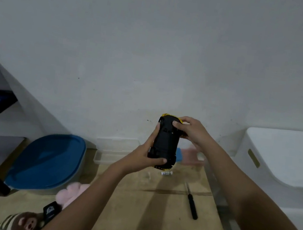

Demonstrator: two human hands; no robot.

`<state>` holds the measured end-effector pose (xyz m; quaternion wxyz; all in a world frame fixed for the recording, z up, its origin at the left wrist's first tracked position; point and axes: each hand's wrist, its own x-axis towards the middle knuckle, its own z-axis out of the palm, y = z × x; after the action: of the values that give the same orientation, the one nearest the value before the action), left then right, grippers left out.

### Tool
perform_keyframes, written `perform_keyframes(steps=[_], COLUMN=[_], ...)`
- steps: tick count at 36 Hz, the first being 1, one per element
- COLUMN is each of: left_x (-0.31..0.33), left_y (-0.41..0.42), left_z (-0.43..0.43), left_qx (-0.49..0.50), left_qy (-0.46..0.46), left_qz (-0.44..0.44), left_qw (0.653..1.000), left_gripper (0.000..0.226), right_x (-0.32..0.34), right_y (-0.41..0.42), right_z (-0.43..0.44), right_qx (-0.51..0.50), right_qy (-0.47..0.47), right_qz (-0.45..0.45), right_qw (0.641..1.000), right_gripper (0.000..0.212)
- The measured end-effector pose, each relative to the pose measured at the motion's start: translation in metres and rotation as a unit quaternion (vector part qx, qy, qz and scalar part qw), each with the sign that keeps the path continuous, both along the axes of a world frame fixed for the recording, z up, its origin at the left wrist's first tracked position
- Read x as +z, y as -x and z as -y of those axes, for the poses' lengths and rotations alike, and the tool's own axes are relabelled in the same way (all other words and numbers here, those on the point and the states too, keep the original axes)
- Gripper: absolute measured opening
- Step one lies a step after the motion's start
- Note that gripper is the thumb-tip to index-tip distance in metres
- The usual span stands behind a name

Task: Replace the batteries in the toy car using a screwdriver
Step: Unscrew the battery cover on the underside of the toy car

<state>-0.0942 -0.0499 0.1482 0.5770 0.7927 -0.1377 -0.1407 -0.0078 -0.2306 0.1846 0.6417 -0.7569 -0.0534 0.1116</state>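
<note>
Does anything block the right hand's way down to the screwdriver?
Nothing visible does: the screwdriver lies alone on the brown surface. Both the right hand and the left hand grip the toy car, though.

One toy car (165, 142) is gripped by left hand (140, 157) and right hand (191, 132); below the grip are counted one battery (166, 173), one screwdriver (192, 202), two plush toys (71, 193).

toy car (165, 143) held above table (132, 219), battery (166, 173) beneath it, screwdriver (191, 203) lying right of battery

Toy car (165, 143) underside-up in both hands, screwdriver (191, 203) on cardboard (133, 209) below.
</note>
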Motion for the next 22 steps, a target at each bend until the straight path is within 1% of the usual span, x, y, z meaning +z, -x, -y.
perform_keyframes(steps=[3, 6, 14, 18, 22], left_x=[0.000, 0.000, 0.001, 0.000, -0.005], left_y=[-0.002, -0.003, 0.000, 0.005, 0.011], left_z=[0.006, 0.008, 0.005, 0.004, 0.005], left_qx=[-0.016, -0.012, 0.008, 0.022, 0.032], left_qy=[-0.008, -0.011, -0.022, 0.008, 0.061], left_qz=[0.013, 0.022, 0.011, 0.012, 0.000], left_qw=[1.000, 1.000, 1.000, 1.000, 0.998], left_gripper=[0.103, 0.100, 0.097, 0.093, 0.086], right_x=[0.002, 0.004, 0.006, 0.006, 0.005], right_y=[-0.003, -0.004, 0.000, 0.004, 0.009], right_z=[0.003, 0.005, 0.000, -0.005, -0.009], right_qx=[-0.001, -0.003, -0.011, -0.016, -0.022], right_qy=[0.052, 0.055, 0.072, 0.083, 0.076], right_qz=[0.021, 0.024, 0.050, 0.066, 0.076], right_qw=[0.998, 0.998, 0.996, 0.994, 0.994], right_gripper=[0.020, 0.019, 0.019, 0.022, 0.023])
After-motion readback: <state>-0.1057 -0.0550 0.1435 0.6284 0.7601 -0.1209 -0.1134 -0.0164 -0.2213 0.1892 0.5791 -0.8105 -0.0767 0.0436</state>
